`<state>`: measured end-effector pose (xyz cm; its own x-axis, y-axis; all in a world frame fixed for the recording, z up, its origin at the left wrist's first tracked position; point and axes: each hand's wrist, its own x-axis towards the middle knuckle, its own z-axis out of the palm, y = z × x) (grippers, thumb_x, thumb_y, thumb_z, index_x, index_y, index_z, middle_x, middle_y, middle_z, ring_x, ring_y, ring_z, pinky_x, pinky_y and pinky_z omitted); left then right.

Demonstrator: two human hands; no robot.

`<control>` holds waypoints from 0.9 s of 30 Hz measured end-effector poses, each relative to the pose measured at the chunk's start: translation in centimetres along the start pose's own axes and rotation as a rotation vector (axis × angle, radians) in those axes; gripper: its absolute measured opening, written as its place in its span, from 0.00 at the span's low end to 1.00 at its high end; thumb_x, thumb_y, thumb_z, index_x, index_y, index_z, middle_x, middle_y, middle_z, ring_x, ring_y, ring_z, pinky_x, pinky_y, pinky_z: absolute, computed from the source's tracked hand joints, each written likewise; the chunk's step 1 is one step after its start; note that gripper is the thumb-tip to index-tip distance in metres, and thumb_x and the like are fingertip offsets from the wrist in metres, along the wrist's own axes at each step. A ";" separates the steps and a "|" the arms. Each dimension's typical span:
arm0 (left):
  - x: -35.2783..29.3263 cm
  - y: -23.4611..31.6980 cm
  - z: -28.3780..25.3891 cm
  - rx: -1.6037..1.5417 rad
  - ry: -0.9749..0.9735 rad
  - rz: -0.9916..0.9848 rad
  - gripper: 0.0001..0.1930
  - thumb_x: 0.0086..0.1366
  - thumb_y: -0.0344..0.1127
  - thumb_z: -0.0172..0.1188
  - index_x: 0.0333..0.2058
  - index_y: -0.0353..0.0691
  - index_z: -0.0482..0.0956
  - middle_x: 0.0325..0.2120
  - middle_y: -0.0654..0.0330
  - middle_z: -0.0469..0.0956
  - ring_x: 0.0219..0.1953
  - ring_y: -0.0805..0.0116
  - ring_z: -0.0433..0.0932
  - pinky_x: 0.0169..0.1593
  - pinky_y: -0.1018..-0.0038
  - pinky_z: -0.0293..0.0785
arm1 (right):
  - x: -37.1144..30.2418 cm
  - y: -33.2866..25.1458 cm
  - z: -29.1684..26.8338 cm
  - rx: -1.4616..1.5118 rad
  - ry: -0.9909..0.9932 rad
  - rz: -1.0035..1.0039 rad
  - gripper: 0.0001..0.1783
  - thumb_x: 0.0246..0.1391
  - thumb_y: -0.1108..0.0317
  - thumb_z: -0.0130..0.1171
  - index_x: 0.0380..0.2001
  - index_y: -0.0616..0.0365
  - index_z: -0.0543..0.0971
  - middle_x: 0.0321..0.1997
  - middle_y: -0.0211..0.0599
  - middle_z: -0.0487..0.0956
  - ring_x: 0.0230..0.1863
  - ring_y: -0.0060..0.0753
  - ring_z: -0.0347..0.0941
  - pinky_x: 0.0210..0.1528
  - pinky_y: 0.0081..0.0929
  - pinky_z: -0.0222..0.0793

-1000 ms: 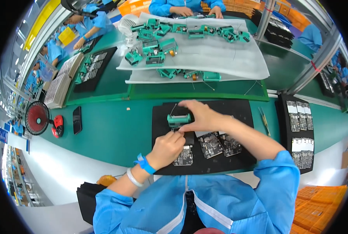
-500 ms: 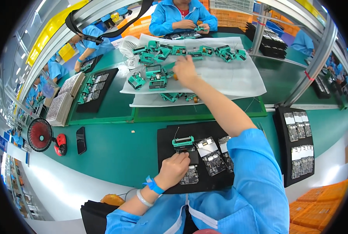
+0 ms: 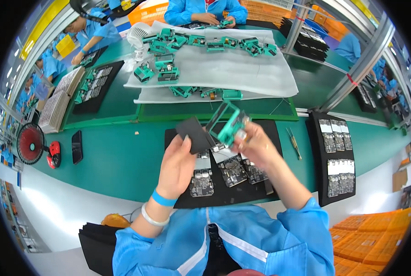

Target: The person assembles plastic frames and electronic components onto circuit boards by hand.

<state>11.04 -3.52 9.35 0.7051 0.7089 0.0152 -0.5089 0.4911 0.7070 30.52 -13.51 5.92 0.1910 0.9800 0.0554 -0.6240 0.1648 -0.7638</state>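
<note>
My right hand (image 3: 257, 143) is closed on a green plastic frame (image 3: 224, 125), an open rectangle with small parts at its lower end. The frame is tilted in the air above the black mat (image 3: 270, 195). Beside it, my left hand (image 3: 178, 161) pinches a flat black rectangular piece (image 3: 194, 134) between thumb and fingers. The piece and the frame come close; whether they touch I cannot tell. Below my hands lie several circuit boards: one at the left (image 3: 201, 183), one in the middle (image 3: 233, 171) with a white patch, another partly hidden by my right hand.
Gold tweezers (image 3: 294, 143) lie right of the mat. Farther right, a black tray (image 3: 324, 187) carries several boards. Ahead, a white sheet (image 3: 224, 69) bears several green frames (image 3: 166, 62). A phone (image 3: 77, 147) and red fan (image 3: 32, 143) are at left. Another person (image 3: 201, 11) works opposite.
My right hand has come back from the white sheet and now holds a green frame over the mat. My left hand has risen from the mat with the black piece. The view has shifted.
</note>
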 end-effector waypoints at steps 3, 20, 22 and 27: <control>0.4 -1.4 -1.5 -0.321 -0.214 -0.241 0.16 0.75 0.36 0.51 0.57 0.38 0.71 0.54 0.56 0.77 0.58 0.62 0.74 0.63 0.64 0.67 | -2.9 1.5 0.4 -0.061 0.056 0.055 0.15 0.54 0.70 0.69 0.44 0.59 0.81 0.40 0.33 0.83 0.37 0.29 0.79 0.41 0.30 0.75; -1.8 -7.4 -0.4 1.334 -0.787 -0.122 0.13 0.67 0.38 0.61 0.29 0.41 0.66 0.69 0.36 0.56 0.75 0.40 0.34 0.70 0.38 0.22 | -6.1 -7.3 -7.1 -0.149 0.453 -0.394 0.19 0.56 0.72 0.64 0.51 0.63 0.75 0.45 0.44 0.83 0.43 0.35 0.83 0.46 0.34 0.81; -2.8 -7.8 -0.5 1.428 -0.844 -0.077 0.13 0.65 0.37 0.61 0.28 0.41 0.66 0.69 0.36 0.54 0.76 0.40 0.32 0.68 0.33 0.17 | -5.0 -6.5 -6.5 -0.262 0.486 -0.321 0.20 0.56 0.73 0.64 0.51 0.64 0.75 0.44 0.44 0.83 0.42 0.35 0.83 0.46 0.34 0.81; -2.3 -4.9 -1.8 1.377 -0.974 -0.181 0.13 0.65 0.36 0.61 0.27 0.41 0.66 0.69 0.41 0.58 0.76 0.46 0.37 0.69 0.35 0.18 | -1.3 -2.6 -4.7 -0.614 0.336 -0.017 0.18 0.44 0.80 0.71 0.41 0.63 0.78 0.39 0.34 0.82 0.39 0.25 0.80 0.43 0.26 0.78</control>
<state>10.99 -6.68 4.54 0.9884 -0.1114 -0.1028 0.0119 -0.6190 0.7853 35.46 -15.70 4.76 0.4826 0.8741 -0.0555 -0.0967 -0.0098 -0.9953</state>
